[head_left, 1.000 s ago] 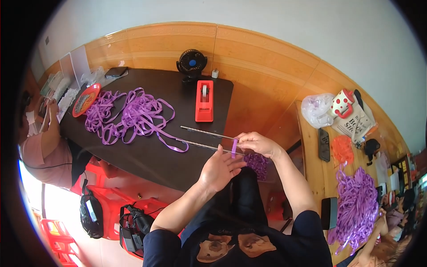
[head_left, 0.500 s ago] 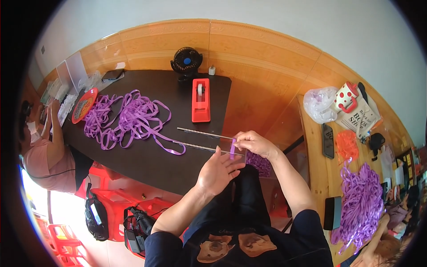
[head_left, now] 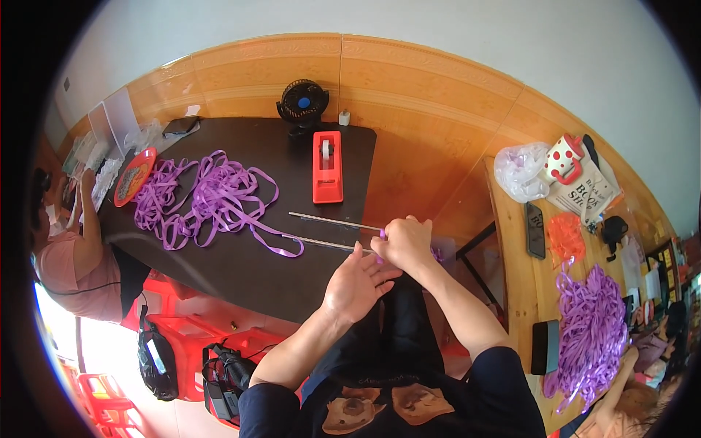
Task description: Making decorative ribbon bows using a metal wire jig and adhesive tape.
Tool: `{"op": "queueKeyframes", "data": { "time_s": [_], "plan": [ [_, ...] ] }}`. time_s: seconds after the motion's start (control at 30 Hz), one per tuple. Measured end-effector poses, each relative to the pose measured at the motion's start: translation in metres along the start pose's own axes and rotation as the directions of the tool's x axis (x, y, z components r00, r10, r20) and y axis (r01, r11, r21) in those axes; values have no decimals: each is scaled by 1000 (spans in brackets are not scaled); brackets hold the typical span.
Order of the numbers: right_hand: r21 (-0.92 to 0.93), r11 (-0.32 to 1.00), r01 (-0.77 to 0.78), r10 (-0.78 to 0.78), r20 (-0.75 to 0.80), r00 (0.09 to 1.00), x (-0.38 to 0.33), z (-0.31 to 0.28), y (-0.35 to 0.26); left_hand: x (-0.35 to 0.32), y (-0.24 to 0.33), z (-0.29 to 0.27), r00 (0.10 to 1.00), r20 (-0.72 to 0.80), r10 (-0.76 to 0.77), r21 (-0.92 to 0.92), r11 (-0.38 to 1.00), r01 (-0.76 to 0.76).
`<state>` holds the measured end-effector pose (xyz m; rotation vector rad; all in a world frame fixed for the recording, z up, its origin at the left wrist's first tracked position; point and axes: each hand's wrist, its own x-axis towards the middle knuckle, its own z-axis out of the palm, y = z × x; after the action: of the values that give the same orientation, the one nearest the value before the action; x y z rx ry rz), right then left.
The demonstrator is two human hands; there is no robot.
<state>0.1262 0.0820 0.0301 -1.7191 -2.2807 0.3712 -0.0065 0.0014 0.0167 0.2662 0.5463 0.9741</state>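
Observation:
Two thin metal rods (head_left: 321, 218) extend side by side over the dark table's right edge, their right ends near my hands. My right hand (head_left: 406, 244) is closed over those ends, with bits of a purple ribbon (head_left: 382, 233) showing at its fingers; the rest of the ribbon is hidden behind it. Below the rods my left hand (head_left: 354, 285) lies palm up with its fingers spread, the thumb tip close to the lower rod. A loose pile of purple ribbon (head_left: 226, 191) covers the table's left half, one loop reaching toward the rods.
A red tape dispenser (head_left: 327, 175) and a black fan (head_left: 302, 102) stand toward the back. At left are an orange-red plate (head_left: 135, 177) and another person's arm (head_left: 89, 226). The wooden table (head_left: 520, 306) at right bears a phone (head_left: 535, 230), a spotted mug (head_left: 564, 160) and more purple ribbon (head_left: 590, 332).
My right hand has turned over and come slightly down and left across the rod ends, covering most of the ribbon strip between them. My left hand stays almost unmoved.

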Motion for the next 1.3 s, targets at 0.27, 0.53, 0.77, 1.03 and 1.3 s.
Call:
{"op": "queueKeyframes", "data": {
  "time_s": [0.27,0.53,0.77,1.03,1.3],
  "plan": [
    [-184,983,4,-54,-267,962,-16,15,-3,0,0,-4,1000,4,-1,-40,999,1],
    [-69,998,-11,-25,-496,868,-22,29,1,2,-3,-7,1000,23,7,-9,1000,-6],
    [-94,995,-46,-11,-537,843,-23,32,1,2,-2,-9,1000,27,-8,-35,999,9],
    [936,351,-28,188,-41,981,-29,41,37,0,-1,-1,1000,-9,-4,-44,999,4],
    [963,-195,-184,-12,185,983,-33,47,59,0,0,0,1000,-6,-2,-37,999,2]
  ]
}}
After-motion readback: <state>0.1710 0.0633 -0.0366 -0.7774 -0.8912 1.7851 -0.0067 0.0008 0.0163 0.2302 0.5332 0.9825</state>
